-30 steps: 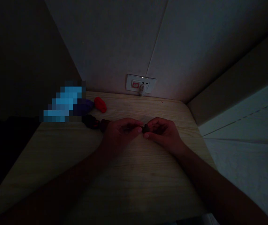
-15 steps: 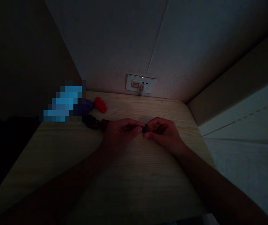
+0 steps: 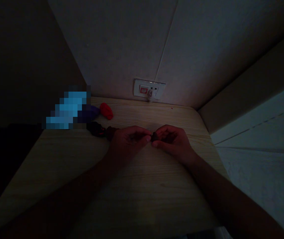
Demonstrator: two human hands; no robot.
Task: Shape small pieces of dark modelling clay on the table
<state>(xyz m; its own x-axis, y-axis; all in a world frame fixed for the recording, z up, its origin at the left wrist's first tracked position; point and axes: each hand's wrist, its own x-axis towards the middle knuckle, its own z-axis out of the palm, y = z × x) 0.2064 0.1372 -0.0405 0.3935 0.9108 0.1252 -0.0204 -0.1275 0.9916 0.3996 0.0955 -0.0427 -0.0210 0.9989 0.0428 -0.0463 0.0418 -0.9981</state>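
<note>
A small dark lump (image 3: 154,136), perhaps modelling clay, sits between the fingertips of both hands, just over the table. My left hand (image 3: 127,144) pinches its left side with thumb and fingers. From the other side, the curled fingers and thumb of my right hand (image 3: 175,142) close on the same lump. Dim light hides its exact shape. Behind my left hand lies a dark brown lump (image 3: 111,132), partly covered by that hand. A black lump (image 3: 97,128) lies to its left. Farther back are a bright red lump (image 3: 106,111) and a purple lump (image 3: 90,113).
The pale wooden tabletop (image 3: 142,186) meets a wall carrying a socket plate (image 3: 138,88) with a clear plug-like piece in it. A blurred blue-white patch (image 3: 68,108) covers something at the back left. A light panel (image 3: 261,132) borders the right side.
Both hands stay in nearly the same place around the dark lump, with only a slight shift of the left thumb. The picture has become a little dimmer.
</note>
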